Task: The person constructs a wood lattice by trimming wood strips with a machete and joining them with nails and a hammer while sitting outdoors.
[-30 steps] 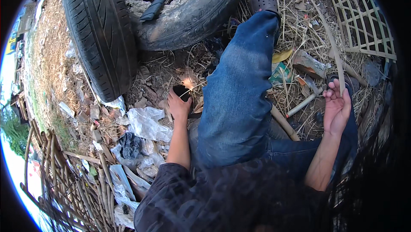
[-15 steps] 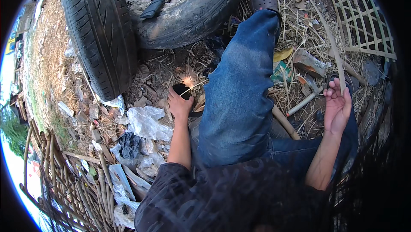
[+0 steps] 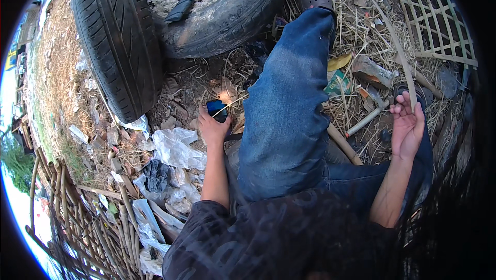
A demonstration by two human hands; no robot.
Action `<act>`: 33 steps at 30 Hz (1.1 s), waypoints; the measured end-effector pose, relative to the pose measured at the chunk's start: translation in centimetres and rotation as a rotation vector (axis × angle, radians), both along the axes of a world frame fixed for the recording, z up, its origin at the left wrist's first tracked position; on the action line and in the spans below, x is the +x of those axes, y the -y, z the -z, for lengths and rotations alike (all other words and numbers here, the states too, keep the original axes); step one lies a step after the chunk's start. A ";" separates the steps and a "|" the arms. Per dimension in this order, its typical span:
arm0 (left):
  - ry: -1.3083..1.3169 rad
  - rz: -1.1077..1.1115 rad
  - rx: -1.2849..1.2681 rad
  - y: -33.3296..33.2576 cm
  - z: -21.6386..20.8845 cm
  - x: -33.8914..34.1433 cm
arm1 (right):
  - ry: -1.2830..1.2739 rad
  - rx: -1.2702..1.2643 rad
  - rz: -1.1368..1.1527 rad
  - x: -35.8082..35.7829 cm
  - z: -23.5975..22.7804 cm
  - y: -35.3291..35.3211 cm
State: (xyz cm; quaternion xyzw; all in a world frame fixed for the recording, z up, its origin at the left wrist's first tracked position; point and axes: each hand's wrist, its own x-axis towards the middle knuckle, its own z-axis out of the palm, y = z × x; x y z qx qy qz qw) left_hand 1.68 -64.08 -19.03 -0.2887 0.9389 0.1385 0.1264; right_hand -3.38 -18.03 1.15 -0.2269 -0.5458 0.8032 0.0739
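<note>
Beside my bent left knee, my left hand is closed round a dark smartphone, low over the littered ground. Its screen has a bluish sheen, and a thin pale strand crosses in front of it. On the right, my right hand is turned palm up with its fingers curled. Between thumb and fingers it holds the lower end of a long, thin bamboo strip, which slants up and away toward the far side. My jeans leg lies between the two hands.
One tire stands upright at far left, beside a tire lying flat that bears a black tool with a red band. A woven bamboo lattice is far right. Bamboo sticks, plastic bags and a brick piece lie around.
The smartphone in my left hand has tilted, so its screen now shows a blue sheen instead of black. My right hand and the bamboo strip have barely moved.
</note>
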 end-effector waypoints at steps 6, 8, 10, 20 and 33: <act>0.129 0.030 0.078 0.9 -3.0 -0.5 | 0.003 0.022 0.000 0.0 -0.5 -0.9; 0.163 0.078 0.093 1.5 -5.4 -1.5 | 0.002 0.036 -0.012 0.1 -0.5 -1.4; 0.139 0.085 0.203 2.4 -8.6 -3.0 | 0.021 0.057 -0.032 0.3 -0.4 -1.7; -0.603 0.433 0.375 -12.0 -30.0 -13.1 | 0.105 0.228 -0.146 2.9 -2.4 -2.9; -0.077 1.438 0.976 -32.9 -32.5 -15.9 | 0.019 0.026 -0.115 2.4 -8.4 -2.1</act>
